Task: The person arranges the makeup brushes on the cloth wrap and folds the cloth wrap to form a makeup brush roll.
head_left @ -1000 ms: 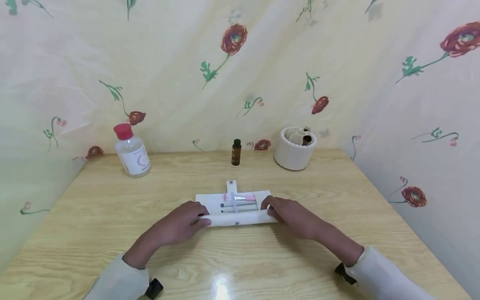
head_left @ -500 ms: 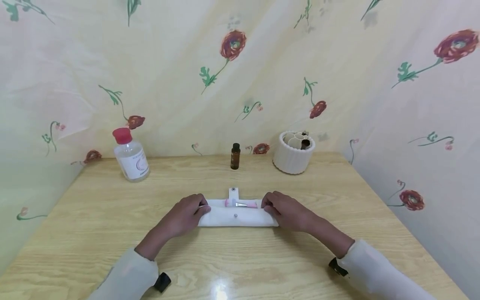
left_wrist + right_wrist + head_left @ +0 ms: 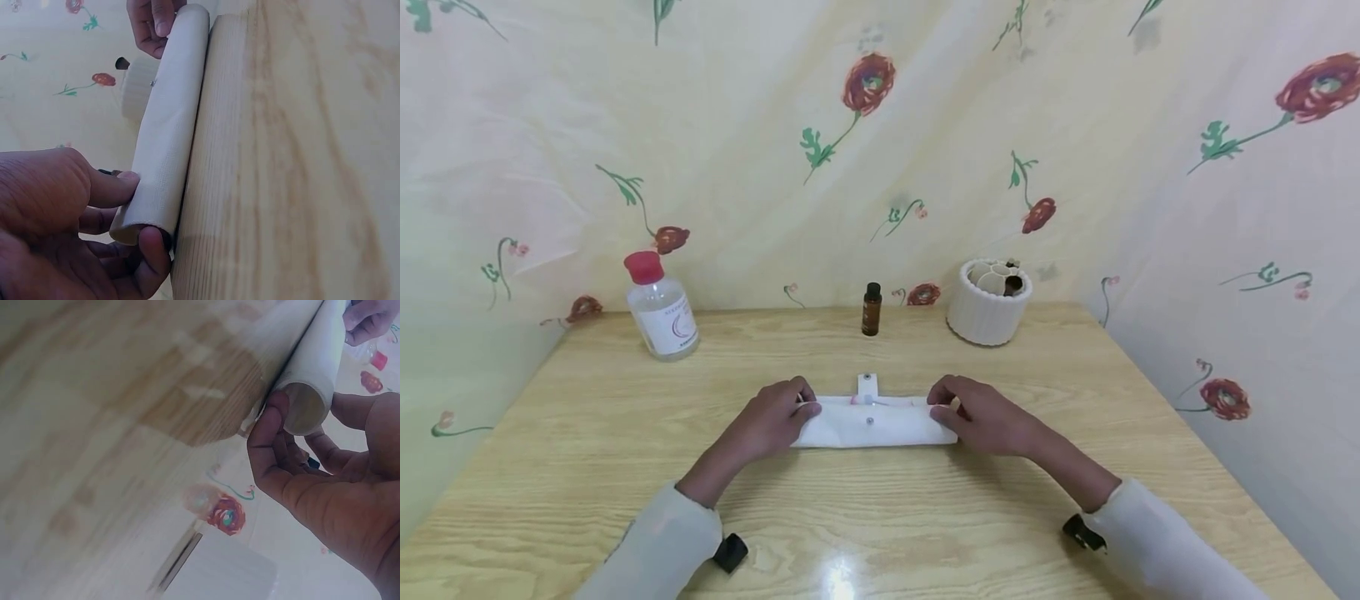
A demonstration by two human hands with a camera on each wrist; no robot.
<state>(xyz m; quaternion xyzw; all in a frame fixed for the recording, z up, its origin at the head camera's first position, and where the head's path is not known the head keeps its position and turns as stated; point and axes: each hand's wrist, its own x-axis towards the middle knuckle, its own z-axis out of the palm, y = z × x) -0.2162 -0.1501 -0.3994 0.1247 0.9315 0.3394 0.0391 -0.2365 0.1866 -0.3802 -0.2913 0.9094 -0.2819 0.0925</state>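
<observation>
A white brush roll (image 3: 872, 429) lies on the table, its near part folded over into a tube with a metal snap on the outside. Behind the fold, a narrow strap (image 3: 867, 387) with a snap sticks out toward the back. Only a sliver of a pink-ended makeup brush shows at the fold's edge. My left hand (image 3: 777, 419) pinches the roll's left end between thumb and fingers. At the right end, my right hand (image 3: 988, 417) grips the same tube, and in the right wrist view the hollow end (image 3: 306, 407) shows between thumb and fingers.
A clear bottle with a red cap (image 3: 664, 312) stands at the back left. Near the back edge are a small brown bottle (image 3: 871, 310) and a white ribbed holder (image 3: 988, 308) with a dark brush in it. A flowered curtain hangs behind the wooden table (image 3: 880, 525).
Both hands have folded the near edge of the brush roll away from the body, covering the brushes that showed earlier. The snap has turned up and backward with it.
</observation>
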